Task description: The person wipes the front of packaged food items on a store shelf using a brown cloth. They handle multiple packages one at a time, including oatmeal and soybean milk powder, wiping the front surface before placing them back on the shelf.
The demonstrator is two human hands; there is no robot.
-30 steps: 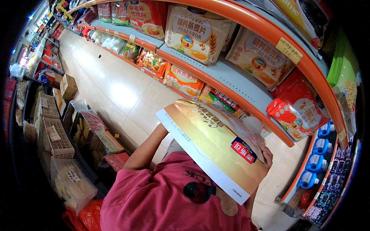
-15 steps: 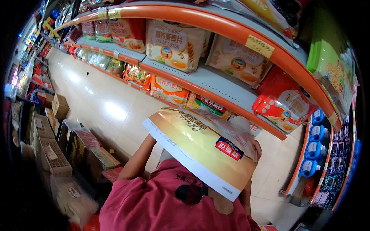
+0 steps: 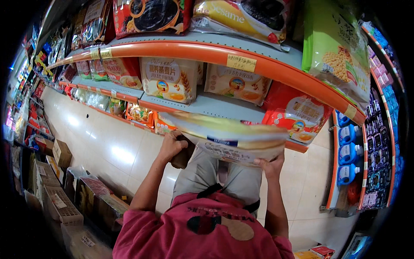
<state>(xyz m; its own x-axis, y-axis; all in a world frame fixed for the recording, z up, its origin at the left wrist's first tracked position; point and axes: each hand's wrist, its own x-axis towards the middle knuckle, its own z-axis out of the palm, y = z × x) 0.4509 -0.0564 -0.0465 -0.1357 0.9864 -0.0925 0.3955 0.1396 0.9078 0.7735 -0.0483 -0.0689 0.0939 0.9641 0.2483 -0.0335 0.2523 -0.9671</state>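
Note:
A cream and yellow oatmeal bag is held nearly level in front of my lap, its top edge smeared by motion. My right hand grips its right end, thumb on the near face. At the bag's left end my left hand is closed round a dark brown, cloth-like thing; what exactly it is I cannot make out. Beyond the bag, on the middle shelf, stand a white oatmeal bag, a second white oatmeal bag and a red oatmeal bag.
An orange-edged shelf bows across above my hands, carrying a sesame bag and a green bag. Blue jugs line the right-hand rack. Cartons and a plastic basket stand at the left.
The oatmeal bag has tipped from its yellow side up to its printed face toward me. My left hand, hidden behind it before, now shows. The view has shifted, bringing more upper shelf in.

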